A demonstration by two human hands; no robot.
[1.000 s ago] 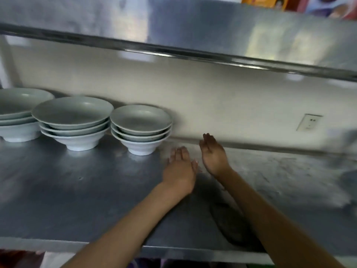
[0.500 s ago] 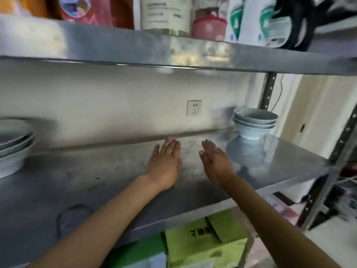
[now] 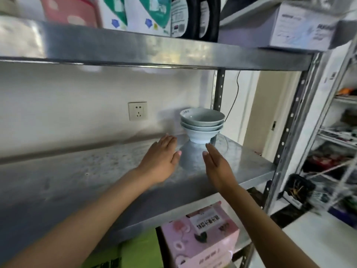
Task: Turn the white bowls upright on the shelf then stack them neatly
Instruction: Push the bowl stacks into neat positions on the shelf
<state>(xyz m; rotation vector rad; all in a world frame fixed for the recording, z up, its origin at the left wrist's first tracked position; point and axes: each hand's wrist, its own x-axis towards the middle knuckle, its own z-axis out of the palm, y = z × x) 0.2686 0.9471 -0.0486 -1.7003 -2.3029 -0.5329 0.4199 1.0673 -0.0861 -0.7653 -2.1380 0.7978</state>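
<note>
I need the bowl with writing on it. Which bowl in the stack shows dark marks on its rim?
The top bowl of the stack: small dark marks sit inside its rim at the left. The two bowls nested beneath it show only plain outer walls.

Three white bowls in a stack on the metal shelf

The white bowls [image 3: 201,123] sit one inside the other, three of them, all right side up with the open side on top. Each is wide at the rim and narrow at the foot. The stack looks straight. It stands on the shiny grey shelf [image 3: 77,182], far back near the right end, close to the wall and beside the shelf's back post. A dim reflection of the bowls shows on the shelf in front.
</note>
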